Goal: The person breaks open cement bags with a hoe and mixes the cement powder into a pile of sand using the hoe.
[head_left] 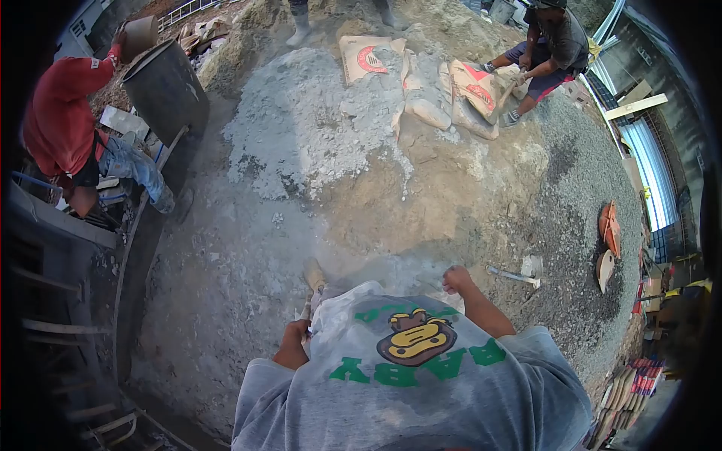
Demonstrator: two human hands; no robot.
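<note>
My left hand (294, 335) is low beside my grey shirt, its fingers curled around a narrow handle-like piece that I cannot make out. Just ahead of it a dusty boot (314, 275) rests on the ground. Out in front of my shirt, my right hand (455, 279) is closed in a loose fist with nothing showing in it. To its right a hammer-like tool (514, 276) lies on the dirt. Grey cement powder (301, 120) covers the mound ahead, with torn cement bags (371, 60) at its far side.
At the left, a person in red (68, 113) lifts a bucket (141, 36) beside a dark drum (167, 92). A crouching person (556, 49) grips a handle near more bags (474, 92). Gravel (579, 188), an orange object (610, 227) and stacked bags (628, 395) are at the right.
</note>
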